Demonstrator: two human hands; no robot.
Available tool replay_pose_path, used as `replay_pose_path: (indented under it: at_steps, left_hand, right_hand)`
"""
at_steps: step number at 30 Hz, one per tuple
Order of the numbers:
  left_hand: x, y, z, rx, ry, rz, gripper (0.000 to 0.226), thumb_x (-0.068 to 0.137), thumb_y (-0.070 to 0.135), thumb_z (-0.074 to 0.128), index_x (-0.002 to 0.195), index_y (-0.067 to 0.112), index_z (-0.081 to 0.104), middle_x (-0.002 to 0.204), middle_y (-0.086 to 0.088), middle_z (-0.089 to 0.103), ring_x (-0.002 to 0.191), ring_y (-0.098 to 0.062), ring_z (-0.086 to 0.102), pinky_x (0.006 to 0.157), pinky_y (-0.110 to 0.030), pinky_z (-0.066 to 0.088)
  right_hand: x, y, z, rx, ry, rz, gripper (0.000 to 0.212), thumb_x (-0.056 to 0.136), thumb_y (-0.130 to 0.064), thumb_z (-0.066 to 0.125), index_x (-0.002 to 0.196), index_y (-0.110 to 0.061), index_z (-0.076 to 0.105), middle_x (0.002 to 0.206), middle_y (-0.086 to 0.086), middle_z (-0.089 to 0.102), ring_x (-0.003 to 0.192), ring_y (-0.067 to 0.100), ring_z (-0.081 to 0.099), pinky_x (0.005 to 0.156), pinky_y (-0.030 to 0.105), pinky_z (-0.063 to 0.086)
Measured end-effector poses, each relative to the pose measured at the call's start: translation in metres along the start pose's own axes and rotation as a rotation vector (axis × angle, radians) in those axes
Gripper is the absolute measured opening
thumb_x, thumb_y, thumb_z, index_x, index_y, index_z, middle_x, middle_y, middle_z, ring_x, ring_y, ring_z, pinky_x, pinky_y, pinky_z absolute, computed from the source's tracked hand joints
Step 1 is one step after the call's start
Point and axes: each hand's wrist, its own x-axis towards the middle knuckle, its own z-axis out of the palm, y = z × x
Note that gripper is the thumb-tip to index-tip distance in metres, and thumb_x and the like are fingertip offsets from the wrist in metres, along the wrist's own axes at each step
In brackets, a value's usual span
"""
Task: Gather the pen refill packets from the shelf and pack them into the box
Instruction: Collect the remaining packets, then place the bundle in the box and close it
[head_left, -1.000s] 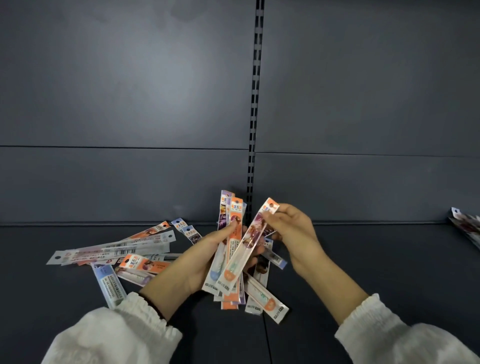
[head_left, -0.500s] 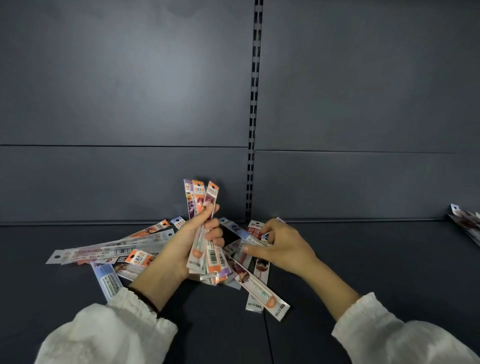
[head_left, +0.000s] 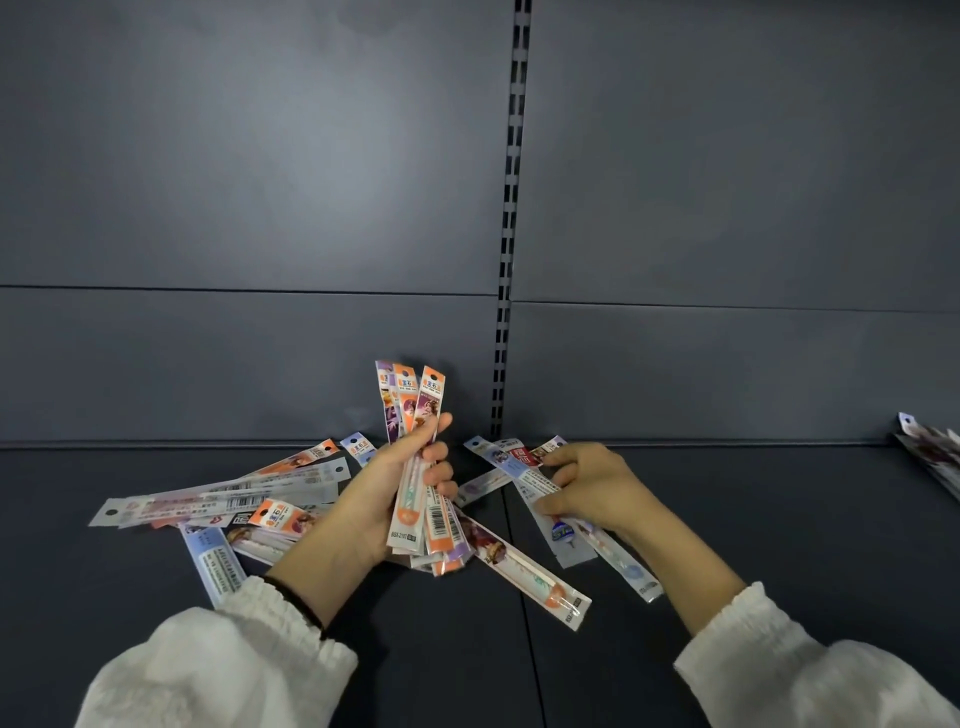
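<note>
My left hand (head_left: 384, 493) grips an upright bundle of pen refill packets (head_left: 415, 415), long clear sleeves with orange and purple headers. To its right, my right hand (head_left: 592, 486) presses down on a few blue and white packets (head_left: 524, 475) lying on the dark shelf (head_left: 753, 519), fingers curled over them. More loose packets (head_left: 218, 499) lie fanned out at the left. One orange-tipped packet (head_left: 524, 569) rests between my hands. No box is in view.
The dark grey back panel (head_left: 260, 208) rises behind the shelf, with a slotted upright (head_left: 511, 208) in the middle. Another stack of packets (head_left: 930, 452) lies at the far right edge of the shelf.
My right hand slid a packet into the left-hand bundle, then dropped to the shelf onto the packets at the right. The left hand lifted its bundle up and leftward.
</note>
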Motion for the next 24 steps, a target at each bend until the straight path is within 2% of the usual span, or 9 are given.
replay_pose_path:
  at_steps: [3, 7, 9, 11, 15, 17, 19, 21, 24]
  left_hand:
    - [-0.001, -0.001, 0.002, 0.026, 0.01, -0.01, 0.027, 0.079, 0.026, 0.063, 0.102, 0.012, 0.061, 0.053, 0.005, 0.044, 0.039, -0.006, 0.041, 0.042, -0.021, 0.043]
    - [-0.003, -0.001, 0.005, 0.043, 0.023, -0.015, 0.029, 0.077, 0.026, 0.064, 0.103, 0.012, 0.06, 0.053, 0.005, 0.044, 0.039, -0.006, 0.041, 0.042, -0.02, 0.042]
    - [-0.004, -0.001, 0.005, 0.046, 0.028, -0.014, 0.029, 0.077, 0.026, 0.064, 0.103, 0.012, 0.06, 0.053, 0.005, 0.043, 0.039, -0.006, 0.04, 0.042, -0.02, 0.042]
    - [-0.004, -0.002, 0.006, 0.051, 0.037, -0.009, 0.029, 0.076, 0.025, 0.065, 0.101, 0.012, 0.06, 0.054, 0.004, 0.042, 0.039, -0.006, 0.04, 0.042, -0.02, 0.041]
    - [-0.007, -0.002, 0.008, 0.077, 0.057, 0.021, 0.03, 0.069, 0.026, 0.071, 0.094, 0.013, 0.061, 0.053, 0.005, 0.04, 0.04, -0.006, 0.038, 0.045, -0.019, 0.04]
    - [-0.008, -0.002, 0.009, 0.093, 0.061, 0.022, 0.029, 0.069, 0.026, 0.071, 0.093, 0.013, 0.062, 0.054, 0.005, 0.042, 0.042, -0.007, 0.041, 0.047, -0.02, 0.041]
    - [-0.008, -0.004, 0.01, 0.116, 0.062, 0.021, 0.025, 0.074, 0.024, 0.068, 0.095, 0.012, 0.065, 0.061, 0.002, 0.056, 0.05, -0.01, 0.054, 0.051, -0.022, 0.05]
    - [-0.007, -0.007, 0.012, 0.093, 0.085, 0.032, 0.021, 0.084, 0.019, 0.063, 0.102, 0.009, 0.068, 0.083, -0.006, 0.073, 0.07, -0.016, 0.071, 0.062, -0.027, 0.06]
    - [-0.008, -0.011, 0.015, 0.104, 0.077, 0.051, 0.026, 0.092, 0.018, 0.056, 0.114, 0.006, 0.065, 0.107, -0.013, 0.073, 0.093, -0.022, 0.072, 0.074, -0.032, 0.06]
  right_hand:
    - [0.001, 0.002, -0.005, 0.028, -0.025, 0.011, 0.06, 0.071, -0.015, 0.08, 0.126, -0.016, 0.057, 0.099, 0.0, 0.068, 0.091, 0.013, 0.065, 0.077, 0.024, 0.052]
    - [-0.001, 0.0, 0.002, 0.011, 0.039, -0.003, 0.048, 0.075, -0.033, 0.077, 0.117, -0.018, 0.059, 0.098, 0.0, 0.068, 0.085, 0.01, 0.064, 0.062, 0.023, 0.05]
    - [-0.001, 0.0, 0.009, -0.058, 0.043, -0.034, 0.045, 0.073, -0.027, 0.079, 0.113, -0.019, 0.061, 0.098, 0.0, 0.068, 0.086, 0.014, 0.067, 0.075, 0.035, 0.057]
    - [0.0, -0.001, 0.013, -0.015, 0.016, -0.041, 0.048, 0.071, -0.016, 0.08, 0.115, -0.019, 0.06, 0.099, 0.0, 0.068, 0.087, 0.015, 0.067, 0.082, 0.036, 0.057]
    - [0.001, 0.0, 0.009, 0.217, 0.068, -0.067, 0.044, 0.075, 0.0, 0.073, 0.112, -0.018, 0.06, 0.097, 0.0, 0.067, 0.087, 0.015, 0.066, 0.07, 0.03, 0.057]
    - [-0.003, -0.004, 0.006, 0.413, 0.099, -0.094, 0.043, 0.077, 0.002, 0.072, 0.113, -0.018, 0.06, 0.094, 0.001, 0.068, 0.085, 0.015, 0.068, 0.072, 0.03, 0.057]
    - [-0.009, -0.01, 0.005, 0.616, 0.101, -0.105, 0.043, 0.078, 0.002, 0.072, 0.113, -0.017, 0.056, 0.093, 0.005, 0.07, 0.081, 0.016, 0.07, 0.071, 0.031, 0.058]
    - [-0.015, -0.016, 0.007, 0.772, 0.085, -0.113, 0.041, 0.078, 0.002, 0.073, 0.108, -0.016, 0.051, 0.09, 0.005, 0.071, 0.073, 0.016, 0.07, 0.062, 0.029, 0.057]
    - [-0.023, -0.025, 0.014, 0.913, -0.008, -0.153, 0.031, 0.077, 0.0, 0.074, 0.094, -0.012, 0.051, 0.092, 0.007, 0.072, 0.071, 0.015, 0.07, 0.056, 0.026, 0.055]
